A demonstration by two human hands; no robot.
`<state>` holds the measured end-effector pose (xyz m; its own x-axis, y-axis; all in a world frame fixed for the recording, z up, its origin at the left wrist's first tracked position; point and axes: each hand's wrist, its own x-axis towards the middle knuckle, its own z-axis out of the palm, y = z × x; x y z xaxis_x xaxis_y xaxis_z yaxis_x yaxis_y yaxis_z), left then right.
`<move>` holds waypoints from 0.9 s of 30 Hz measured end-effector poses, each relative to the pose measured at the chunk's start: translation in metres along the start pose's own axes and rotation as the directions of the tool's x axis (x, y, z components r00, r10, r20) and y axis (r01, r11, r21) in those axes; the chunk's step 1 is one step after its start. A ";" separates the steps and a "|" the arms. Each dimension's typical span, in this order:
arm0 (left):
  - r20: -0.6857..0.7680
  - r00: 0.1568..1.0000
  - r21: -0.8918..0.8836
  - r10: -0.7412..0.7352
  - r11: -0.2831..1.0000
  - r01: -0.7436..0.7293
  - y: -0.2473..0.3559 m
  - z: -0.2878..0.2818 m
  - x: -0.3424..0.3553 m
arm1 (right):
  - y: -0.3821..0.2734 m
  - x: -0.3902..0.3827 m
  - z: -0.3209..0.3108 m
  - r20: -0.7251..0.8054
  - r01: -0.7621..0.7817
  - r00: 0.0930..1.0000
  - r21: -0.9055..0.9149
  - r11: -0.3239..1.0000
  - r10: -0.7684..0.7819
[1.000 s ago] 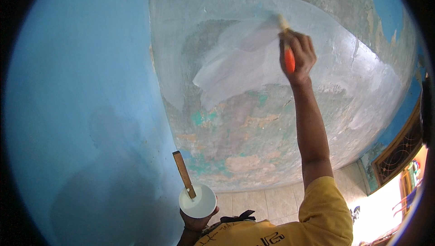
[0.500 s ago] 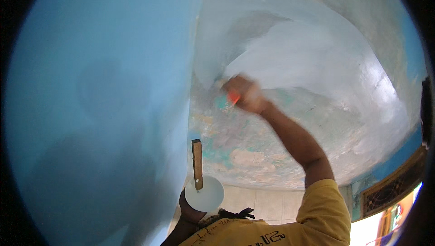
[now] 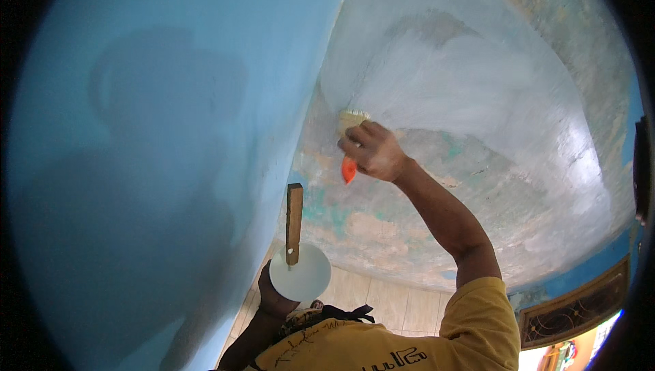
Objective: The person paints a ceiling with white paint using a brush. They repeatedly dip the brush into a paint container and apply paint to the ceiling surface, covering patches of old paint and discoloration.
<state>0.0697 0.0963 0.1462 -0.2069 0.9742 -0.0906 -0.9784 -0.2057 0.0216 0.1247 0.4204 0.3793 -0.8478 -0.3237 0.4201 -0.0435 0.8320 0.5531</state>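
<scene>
My right hand (image 3: 374,150) grips a flat paintbrush (image 3: 353,118) with pale bristles and a red-orange handle. The bristles point up and meet the patchy wall (image 3: 409,214) near the corner, at the lower edge of a whitish wet-looking area (image 3: 471,84). Low in the view, my left hand (image 3: 274,294) holds a round white bowl (image 3: 308,277) of pale liquid from its left side; most of those fingers are hidden beneath it. A flat wooden stick (image 3: 294,224) leans in the bowl and rises past its rim.
A smooth light-blue wall (image 3: 157,221) bearing my shadow stands at the left and meets the patchy wall in a corner. Pale floor tiles (image 3: 382,299) lie below. At the lower right is a brown decorated panel (image 3: 576,303) beside a bright opening.
The brush has turned so its bristles point up, its handle down, and now shows clearly. The view has shifted and tilted. The bowl stays in my left hand.
</scene>
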 end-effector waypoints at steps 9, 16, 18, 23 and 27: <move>-0.035 0.999 -0.042 -0.015 0.999 0.014 0.002 -0.006 -0.002 | 0.143 0.016 -0.173 -0.630 -0.481 0.663 0.054 0.875 0.403; -0.054 0.997 -0.262 -0.062 0.964 0.045 0.003 -0.021 0.004 | 0.049 0.032 -0.053 -0.191 -0.020 0.981 -0.176 0.984 -0.015; -0.071 0.988 -0.328 -0.134 0.939 0.104 0.000 -0.032 0.015 | 0.044 0.024 -0.061 -0.220 -0.165 0.965 -0.077 0.983 0.144; -0.046 0.988 -0.214 -0.149 0.967 0.136 -0.004 -0.032 0.016 | 0.119 0.022 -0.105 -0.579 -0.324 0.420 0.623 0.711 0.699; -0.043 0.999 0.213 -0.014 0.977 0.023 -0.002 -0.025 0.012 | 0.119 -0.022 -0.144 -0.883 -0.528 0.243 0.227 0.818 0.402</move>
<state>0.0689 0.1059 0.1201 -0.1929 0.9721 -0.1332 -0.9598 -0.1587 0.2316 0.2142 0.4614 0.5396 0.2433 -0.1420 0.9595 0.2918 0.9541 0.0672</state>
